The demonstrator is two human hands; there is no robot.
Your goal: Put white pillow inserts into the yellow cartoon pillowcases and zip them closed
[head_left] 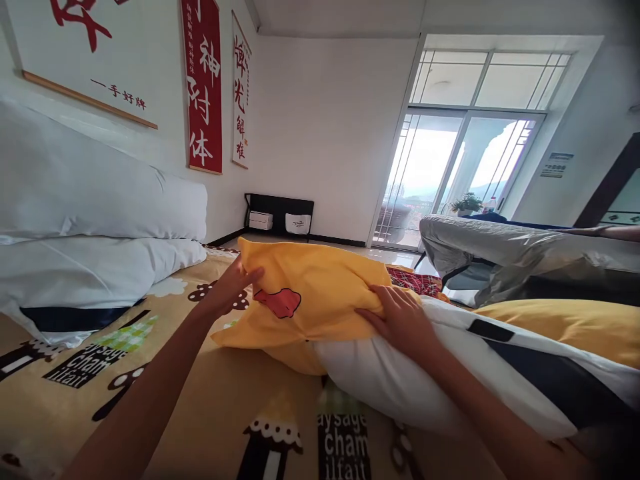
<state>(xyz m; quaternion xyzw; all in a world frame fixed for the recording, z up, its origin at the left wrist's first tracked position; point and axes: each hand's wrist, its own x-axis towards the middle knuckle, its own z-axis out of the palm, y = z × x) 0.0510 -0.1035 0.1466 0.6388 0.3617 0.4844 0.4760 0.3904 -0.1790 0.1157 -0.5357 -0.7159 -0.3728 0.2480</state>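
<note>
A yellow pillowcase (pixel 330 273) with an orange-red printed patch stretches between my two hands. My left hand (pixel 234 285) pinches its left edge near the upper corner, thumb on the near side. My right hand (pixel 400 319) grips the cloth at the other end, fingers bent over the fabric. A white pillow (pixel 380 377) with a dark navy panel lies below and to the right, under my right forearm. Its left end meets the yellow cloth; how far it reaches inside is hidden by the fabric.
The bed carries a tan printed sheet (pixel 200 407). Two stacked white pillows (pixel 115 200) stand at the left. More yellow fabric (pixel 565 323) and red plaid cloth (pixel 415 281) lie right. Beyond is a plastic-covered mattress (pixel 480 237), with another person's arm (pixel 613 231) at its far right.
</note>
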